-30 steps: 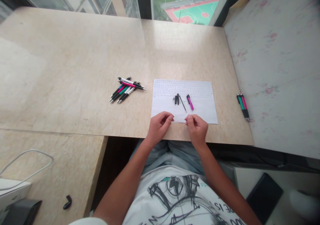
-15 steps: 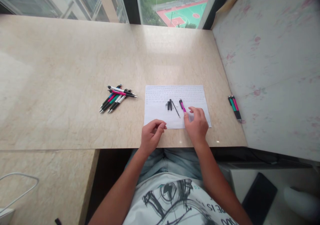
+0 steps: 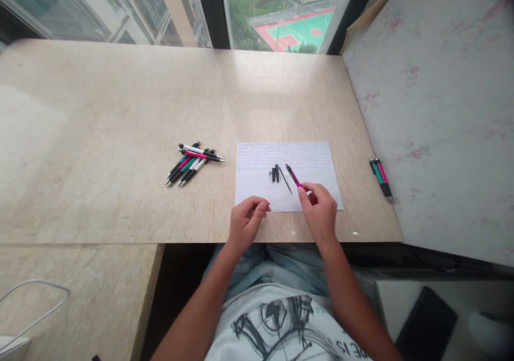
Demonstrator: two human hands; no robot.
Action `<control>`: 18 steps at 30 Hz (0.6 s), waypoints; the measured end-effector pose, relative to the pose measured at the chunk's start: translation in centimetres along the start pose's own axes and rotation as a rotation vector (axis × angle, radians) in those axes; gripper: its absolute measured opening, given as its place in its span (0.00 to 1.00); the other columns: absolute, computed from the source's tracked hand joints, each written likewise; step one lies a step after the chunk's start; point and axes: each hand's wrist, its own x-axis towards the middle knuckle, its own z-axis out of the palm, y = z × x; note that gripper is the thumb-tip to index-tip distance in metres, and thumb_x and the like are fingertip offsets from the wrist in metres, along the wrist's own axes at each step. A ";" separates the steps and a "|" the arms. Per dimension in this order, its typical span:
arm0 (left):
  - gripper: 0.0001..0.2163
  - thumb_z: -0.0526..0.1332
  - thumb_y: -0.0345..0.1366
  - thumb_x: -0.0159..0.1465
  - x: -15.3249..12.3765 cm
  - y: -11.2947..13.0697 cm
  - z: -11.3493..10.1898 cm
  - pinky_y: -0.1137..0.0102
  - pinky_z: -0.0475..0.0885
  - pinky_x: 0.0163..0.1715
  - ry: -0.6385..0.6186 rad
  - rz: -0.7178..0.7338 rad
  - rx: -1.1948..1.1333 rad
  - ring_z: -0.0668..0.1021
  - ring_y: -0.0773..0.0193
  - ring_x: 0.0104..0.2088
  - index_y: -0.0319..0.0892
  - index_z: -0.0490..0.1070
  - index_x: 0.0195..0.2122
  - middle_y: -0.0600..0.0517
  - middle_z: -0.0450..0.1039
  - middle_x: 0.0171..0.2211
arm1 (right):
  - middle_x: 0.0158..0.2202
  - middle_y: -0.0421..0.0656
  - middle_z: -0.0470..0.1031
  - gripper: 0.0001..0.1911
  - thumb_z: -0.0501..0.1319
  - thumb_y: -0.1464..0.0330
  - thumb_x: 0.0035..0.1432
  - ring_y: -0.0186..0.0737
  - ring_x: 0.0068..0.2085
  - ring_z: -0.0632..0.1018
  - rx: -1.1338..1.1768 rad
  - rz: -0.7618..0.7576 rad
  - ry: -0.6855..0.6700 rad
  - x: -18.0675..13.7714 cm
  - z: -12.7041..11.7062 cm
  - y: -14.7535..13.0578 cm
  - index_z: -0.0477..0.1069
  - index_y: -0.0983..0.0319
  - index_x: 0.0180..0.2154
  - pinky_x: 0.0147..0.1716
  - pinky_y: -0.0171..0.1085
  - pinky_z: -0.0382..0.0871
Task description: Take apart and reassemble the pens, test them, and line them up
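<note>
My right hand (image 3: 320,208) pinches the lower end of a purple pen barrel with a black top (image 3: 293,175) between thumb and fingers. The barrel tilts up and left over a sheet of paper (image 3: 252,187) with rows of faint writing. Left of it lie a thin dark pen refill (image 3: 285,181), two short black pen parts (image 3: 275,174) and a tiny piece (image 3: 270,173). My left hand (image 3: 249,219) rests at the paper's lower left edge, its fingers curled against the thumb. Whatever it may hold is hidden.
A loose pile of several click pens (image 3: 195,163) lies left of the paper. At the right, beside the flowered wall (image 3: 425,109), lie two pens, green and pink (image 3: 380,179). The stone-patterned tabletop (image 3: 120,136) ends just in front of my body. A white cable (image 3: 48,282) curves at lower left.
My right hand has closed on the purple barrel, which now slants more and sits slightly lower. The left hand keeps its curled pose. The whole view has shifted a little.
</note>
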 end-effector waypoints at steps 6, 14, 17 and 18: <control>0.10 0.64 0.43 0.65 0.0 0.7 0.4 0.70 0.72 0.31 0.082 -0.057 -0.137 0.76 0.65 0.28 0.41 0.77 0.37 0.49 0.79 0.31 | 0.35 0.42 0.75 0.05 0.60 0.68 0.64 0.34 0.25 0.69 0.167 -0.121 -0.064 -2.9 0.8 -3.4 0.75 0.59 0.39 0.26 0.36 0.68; 0.09 0.70 0.40 0.59 -0.4 1.5 1.7 0.69 0.75 0.35 0.055 -0.162 -0.338 0.78 0.64 0.32 0.41 0.78 0.37 0.50 0.79 0.32 | 0.36 0.44 0.76 0.07 0.61 0.73 0.63 0.37 0.30 0.73 0.121 -0.328 -0.026 -3.7 1.4 -3.9 0.75 0.59 0.42 0.29 0.37 0.71; 0.10 0.70 0.39 0.58 -0.4 1.5 2.3 0.68 0.75 0.37 0.095 -0.178 -0.362 0.79 0.63 0.34 0.41 0.78 0.38 0.49 0.80 0.36 | 0.36 0.44 0.76 0.07 0.61 0.72 0.63 0.36 0.29 0.73 0.135 -0.305 -0.029 -3.5 1.2 -4.0 0.75 0.59 0.42 0.29 0.37 0.71; 0.11 0.70 0.40 0.58 -0.4 1.4 2.5 0.69 0.75 0.37 0.109 -0.188 -0.366 0.79 0.64 0.33 0.41 0.78 0.39 0.49 0.80 0.36 | 0.36 0.44 0.76 0.07 0.61 0.72 0.63 0.35 0.28 0.72 0.145 -0.290 -0.035 -3.4 1.1 -4.0 0.75 0.58 0.42 0.28 0.37 0.71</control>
